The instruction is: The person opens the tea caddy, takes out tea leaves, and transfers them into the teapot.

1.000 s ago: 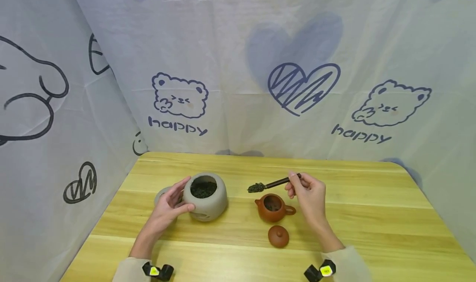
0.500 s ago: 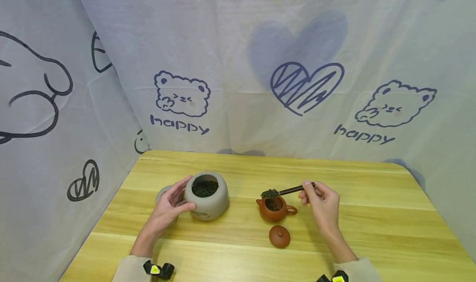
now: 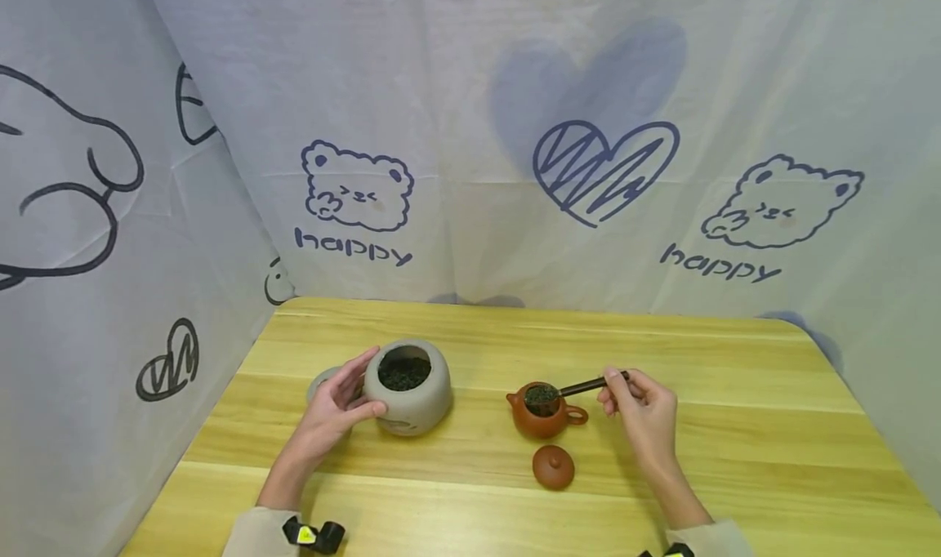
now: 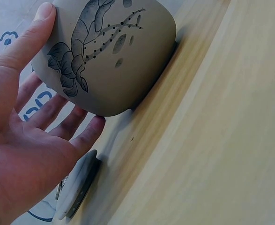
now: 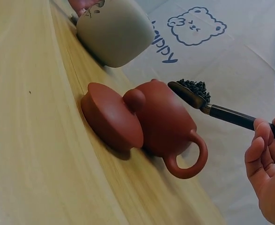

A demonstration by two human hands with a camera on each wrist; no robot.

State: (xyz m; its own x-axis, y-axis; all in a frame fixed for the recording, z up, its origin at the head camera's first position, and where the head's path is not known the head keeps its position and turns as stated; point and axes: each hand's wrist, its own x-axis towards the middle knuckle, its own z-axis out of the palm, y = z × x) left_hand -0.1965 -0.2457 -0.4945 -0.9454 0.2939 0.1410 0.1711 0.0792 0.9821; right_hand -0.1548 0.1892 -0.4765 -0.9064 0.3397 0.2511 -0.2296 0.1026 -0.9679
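Over at the mouth of the red teapot [image 3: 540,427], which stands upright on the table [image 3: 750,426], here's the scoop [image 3: 584,386], bowl heaped with dark leaves [image 5: 196,89]! The right hand [image 3: 644,414] pinches its handle near the far end; whether bowl meets rim, I can't tell. Well apart from it, the left hand [image 3: 331,416] holds the grey jar [image 3: 426,406], thumb on one side, fingers spread on the other, more leaves showing inside. Just nearer the person than the teapot sits a red lid [image 3: 553,469], knob up. And beside the left fingers, partly hidden, a flat grey disc [image 4: 78,187].
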